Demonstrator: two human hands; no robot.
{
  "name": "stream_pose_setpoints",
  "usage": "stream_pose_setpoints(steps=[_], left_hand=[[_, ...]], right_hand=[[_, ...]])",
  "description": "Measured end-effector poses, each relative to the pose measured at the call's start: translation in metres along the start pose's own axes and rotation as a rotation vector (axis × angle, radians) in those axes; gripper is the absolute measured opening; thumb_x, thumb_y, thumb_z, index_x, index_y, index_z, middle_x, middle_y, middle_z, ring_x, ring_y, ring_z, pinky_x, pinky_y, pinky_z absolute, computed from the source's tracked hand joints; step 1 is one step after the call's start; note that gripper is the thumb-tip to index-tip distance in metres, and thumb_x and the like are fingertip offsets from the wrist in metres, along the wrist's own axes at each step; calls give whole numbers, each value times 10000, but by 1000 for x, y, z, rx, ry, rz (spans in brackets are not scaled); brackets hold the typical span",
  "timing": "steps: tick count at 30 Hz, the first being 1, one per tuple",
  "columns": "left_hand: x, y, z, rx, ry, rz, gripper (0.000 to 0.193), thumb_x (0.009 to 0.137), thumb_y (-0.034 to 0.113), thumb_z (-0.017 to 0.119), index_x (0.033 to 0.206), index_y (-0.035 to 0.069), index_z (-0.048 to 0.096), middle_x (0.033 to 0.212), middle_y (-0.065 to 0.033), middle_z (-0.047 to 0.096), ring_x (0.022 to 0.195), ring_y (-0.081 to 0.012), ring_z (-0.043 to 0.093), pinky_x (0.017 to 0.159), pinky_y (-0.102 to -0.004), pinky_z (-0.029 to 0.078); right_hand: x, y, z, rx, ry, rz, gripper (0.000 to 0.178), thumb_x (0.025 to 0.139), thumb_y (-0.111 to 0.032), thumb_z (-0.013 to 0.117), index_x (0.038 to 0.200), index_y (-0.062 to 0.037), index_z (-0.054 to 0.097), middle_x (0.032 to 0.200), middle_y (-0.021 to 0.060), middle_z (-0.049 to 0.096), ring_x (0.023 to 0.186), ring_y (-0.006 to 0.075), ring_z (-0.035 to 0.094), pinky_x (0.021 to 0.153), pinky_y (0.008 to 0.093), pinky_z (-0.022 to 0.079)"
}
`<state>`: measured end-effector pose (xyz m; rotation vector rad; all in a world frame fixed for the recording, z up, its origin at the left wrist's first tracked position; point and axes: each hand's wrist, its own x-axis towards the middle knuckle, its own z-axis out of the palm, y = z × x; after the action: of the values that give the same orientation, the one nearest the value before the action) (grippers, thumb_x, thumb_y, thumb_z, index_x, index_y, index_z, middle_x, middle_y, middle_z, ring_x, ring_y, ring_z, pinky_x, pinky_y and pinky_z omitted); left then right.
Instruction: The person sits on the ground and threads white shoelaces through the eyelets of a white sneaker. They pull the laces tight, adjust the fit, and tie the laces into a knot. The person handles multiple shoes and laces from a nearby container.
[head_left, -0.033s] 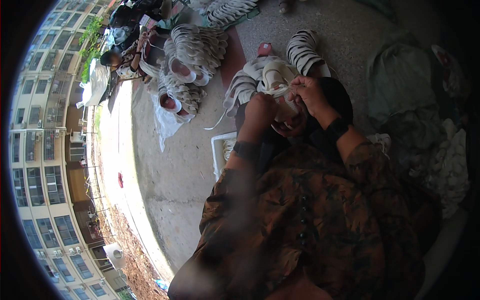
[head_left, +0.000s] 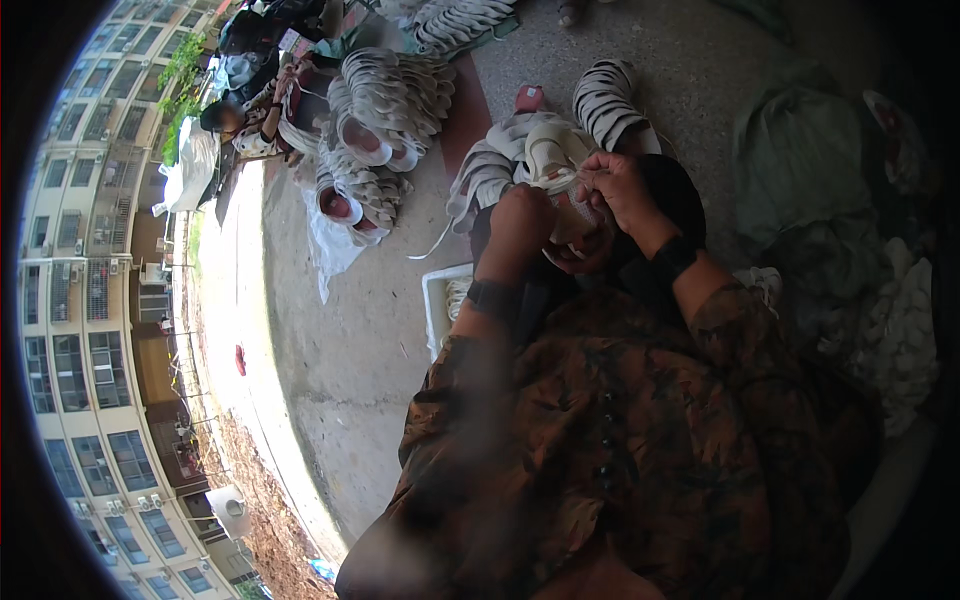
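Note:
A pale shoe upper (head_left: 572, 222) with a reddish-brown lining sits over my lap, between my two hands. My left hand (head_left: 524, 216) is closed at its left side, fingers curled; what exactly lies in them is partly hidden, though a white lace seems to run there. On the other side, my right hand (head_left: 618, 188) pinches something thin at the upper's lacing edge, apparently the shoelace (head_left: 566, 184). Just beyond both hands lies a pile of white and grey shoe uppers (head_left: 520, 135). From its left side a loose white strip (head_left: 436, 244) trails down.
A curved stack of uppers (head_left: 606, 98) stands ahead, near a small red object (head_left: 529, 98). Larger stacks (head_left: 392, 105) lie front left, beside a seated person (head_left: 262, 130). A white box (head_left: 436, 310) is left of my knees; a grey-green sack (head_left: 805, 165) lies at right.

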<state>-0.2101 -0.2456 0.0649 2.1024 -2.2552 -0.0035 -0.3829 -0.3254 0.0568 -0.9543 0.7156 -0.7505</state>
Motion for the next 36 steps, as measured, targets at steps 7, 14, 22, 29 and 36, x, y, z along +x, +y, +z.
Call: stream_pose_setpoints(steps=[7,14,22,29,36], left_hand=[[-1,-31,-13,145,-43,477,146,687,213,678,659,70,663,682,-96,631,679,-269,640,608,-358,494],[-2,5,0,-600,258,-34,168,783,175,661,742,13,638,686,-91,592,694,-258,610,658,-343,486],[-10,9,5,-872,342,-57,96,764,115,659,801,27,647,779,-92,601,753,-251,608,699,-339,488],[-7,15,-1,-822,339,-41,91,760,107,653,817,37,664,811,-113,610,770,-282,606,706,-345,482],[-15,19,3,-730,417,-172,101,751,136,654,783,41,658,811,-133,597,781,-318,602,707,-382,486]], right_hand=[[-1,1,9,-3,-66,26,38,846,-55,576,844,-24,599,644,46,624,491,43,497,466,176,396],[1,-1,-4,18,-70,-11,41,845,-41,575,855,-8,598,651,45,621,496,42,498,468,175,394],[5,-10,6,-403,-100,67,71,809,-20,553,794,18,611,604,34,584,485,76,510,435,222,395],[8,-8,6,-405,-133,88,89,821,-29,543,771,17,601,573,28,552,457,80,487,395,240,379],[7,-11,11,-500,-149,110,80,827,-30,543,797,19,597,586,21,546,499,76,500,434,229,399]])
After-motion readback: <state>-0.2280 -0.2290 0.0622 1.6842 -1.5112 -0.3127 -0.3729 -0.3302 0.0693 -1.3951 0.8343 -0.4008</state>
